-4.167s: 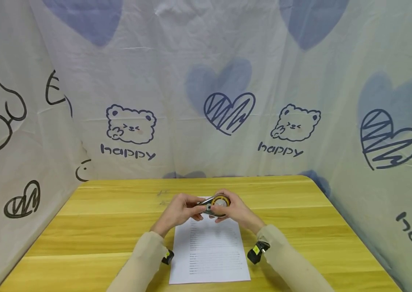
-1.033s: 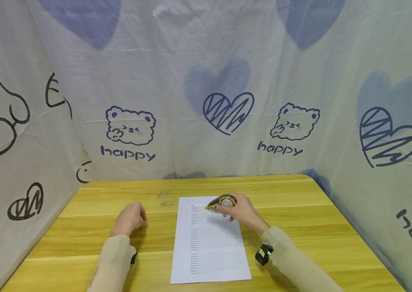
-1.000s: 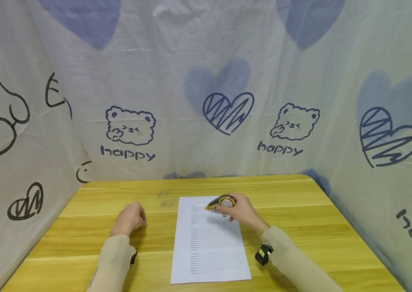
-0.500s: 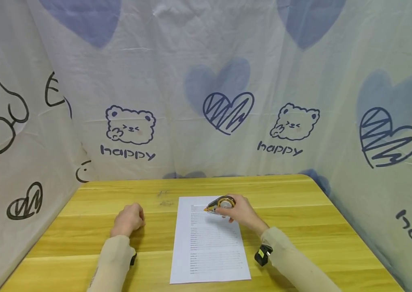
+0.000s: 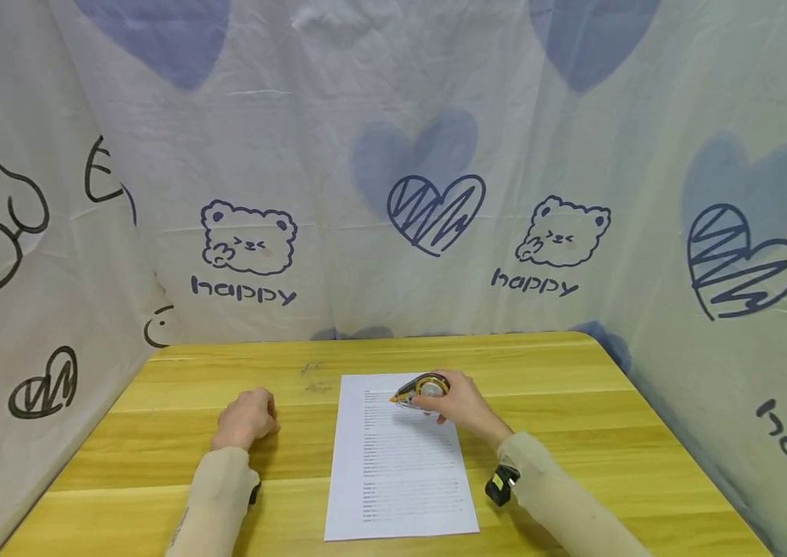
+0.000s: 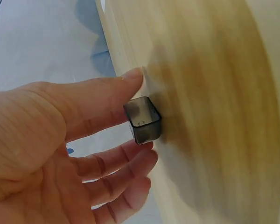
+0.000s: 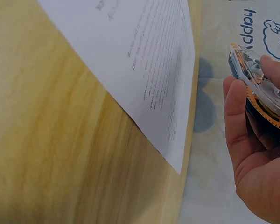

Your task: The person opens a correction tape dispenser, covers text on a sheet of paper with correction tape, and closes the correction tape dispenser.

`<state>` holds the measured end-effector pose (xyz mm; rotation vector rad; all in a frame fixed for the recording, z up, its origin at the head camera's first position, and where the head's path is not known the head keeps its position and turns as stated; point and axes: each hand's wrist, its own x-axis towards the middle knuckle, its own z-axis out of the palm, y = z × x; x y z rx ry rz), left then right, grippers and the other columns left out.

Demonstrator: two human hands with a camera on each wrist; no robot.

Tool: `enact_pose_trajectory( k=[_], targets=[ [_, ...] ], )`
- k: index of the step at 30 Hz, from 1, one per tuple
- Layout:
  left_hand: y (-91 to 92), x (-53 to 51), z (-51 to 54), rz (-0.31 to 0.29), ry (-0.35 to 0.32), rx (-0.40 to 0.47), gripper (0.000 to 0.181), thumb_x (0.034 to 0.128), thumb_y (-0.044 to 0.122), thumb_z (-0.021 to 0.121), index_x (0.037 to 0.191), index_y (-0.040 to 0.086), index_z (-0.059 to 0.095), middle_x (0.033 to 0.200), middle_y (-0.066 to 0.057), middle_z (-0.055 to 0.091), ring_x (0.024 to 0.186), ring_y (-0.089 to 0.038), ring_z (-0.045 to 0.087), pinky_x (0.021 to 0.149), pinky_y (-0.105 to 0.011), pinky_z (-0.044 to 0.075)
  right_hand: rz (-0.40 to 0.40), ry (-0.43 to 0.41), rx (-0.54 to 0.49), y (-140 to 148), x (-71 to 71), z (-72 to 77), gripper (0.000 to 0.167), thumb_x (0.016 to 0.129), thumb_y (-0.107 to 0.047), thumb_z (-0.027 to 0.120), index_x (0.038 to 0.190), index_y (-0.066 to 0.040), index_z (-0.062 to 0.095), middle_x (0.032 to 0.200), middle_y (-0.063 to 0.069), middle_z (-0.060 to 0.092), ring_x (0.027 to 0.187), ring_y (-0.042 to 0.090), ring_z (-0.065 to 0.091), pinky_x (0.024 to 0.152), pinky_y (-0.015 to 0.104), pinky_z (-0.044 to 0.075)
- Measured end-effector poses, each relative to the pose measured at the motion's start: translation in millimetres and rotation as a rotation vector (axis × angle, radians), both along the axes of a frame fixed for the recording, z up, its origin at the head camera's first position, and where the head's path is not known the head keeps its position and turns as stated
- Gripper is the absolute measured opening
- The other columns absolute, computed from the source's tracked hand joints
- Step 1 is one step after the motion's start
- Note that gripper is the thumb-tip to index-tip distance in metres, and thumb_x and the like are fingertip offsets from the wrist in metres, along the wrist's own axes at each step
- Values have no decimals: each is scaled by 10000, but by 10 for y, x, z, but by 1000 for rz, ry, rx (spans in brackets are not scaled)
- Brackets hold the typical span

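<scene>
My right hand [image 5: 464, 402] grips a correction tape dispenser [image 5: 429, 384] with a clear body, dark edge and orange-yellow gear. Its yellow tip points left, over the upper part of a printed sheet of paper [image 5: 393, 495]; whether it touches the sheet I cannot tell. In the right wrist view, thumb and fingers hold the dispenser [image 7: 266, 98] from both sides. Left of the sheet, my left hand [image 5: 247, 418] is low at the table. The left wrist view shows it holding a small smoky translucent cap [image 6: 144, 121] close to the wood, its hollow end facing the camera.
The sheet lies on a yellow wood-grain table [image 5: 574, 464]. Faint dark marks [image 5: 315, 379] show on the wood left of the sheet's top. White cloth [image 5: 337, 255] with hearts and bear drawings hangs behind and at both sides.
About four seconds ago both hands were together on the dispenser; the left has since moved left with the cap, baring the yellow tip. Over the last second the hands hardly move.
</scene>
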<state>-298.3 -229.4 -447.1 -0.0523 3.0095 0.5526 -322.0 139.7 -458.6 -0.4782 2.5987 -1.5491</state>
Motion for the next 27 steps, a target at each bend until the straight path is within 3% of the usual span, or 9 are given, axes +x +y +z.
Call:
enact_pose_trajectory(
  k=[5, 15, 21, 27],
  targets=[
    [63, -19, 5, -10, 62, -65, 386, 867, 168, 730, 1199, -2, 631, 1137, -230, 614, 999, -422, 571, 812, -592, 470, 1, -6, -3, 17, -23, -29, 379, 828, -313, 796, 1128, -110, 685, 904, 73, 721, 785, 368, 696, 580, 469, 592],
    [343, -93, -29, -133, 163, -141, 395, 893, 232, 725, 1216, 17, 650, 1164, -224, 617, 1057, -428, 565, 856, -606, 476, 8, -36, 73, -17, -62, -19, 365, 813, -265, 812, 1095, -70, 688, 879, 76, 719, 733, 305, 702, 589, 400, 601],
    [547, -81, -66, -209, 180, -58, 445, 900, 279, 716, 1257, 27, 635, 1266, -223, 598, 1175, -410, 553, 961, -571, 481, -18, -66, 66, -42, -101, -38, 388, 805, -238, 819, 1117, -58, 675, 891, 79, 714, 684, 248, 690, 596, 396, 602],
    [761, -88, -119, -292, 129, -4, 598, 863, 368, 748, 1353, 69, 582, 1372, -173, 561, 1272, -351, 517, 1077, -509, 424, -39, -87, 34, -66, -139, -72, 388, 791, -226, 830, 1110, -60, 686, 903, 90, 719, 706, 260, 693, 601, 393, 605]
  ],
)
